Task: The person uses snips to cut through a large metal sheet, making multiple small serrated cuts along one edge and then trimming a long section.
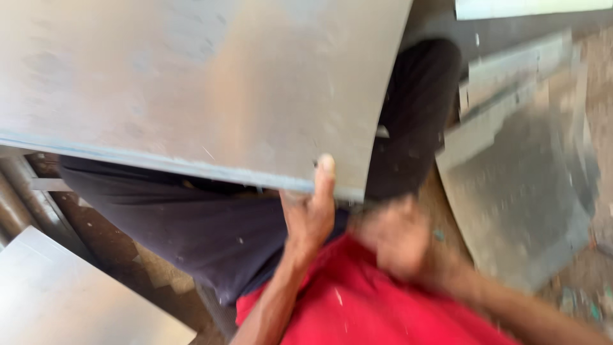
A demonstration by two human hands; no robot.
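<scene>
**Hand clamps the sheet's lower edge**

At lower left lies a second sheet [70, 300]. The big metal sheet [191, 83] fills the upper left, its long edge running left to right, slightly downward. The left hand [311, 214] pinches that edge from below, thumb on top. The right hand [399, 236], blurred just right, hangs near the corner; I cannot tell its grip.
</scene>
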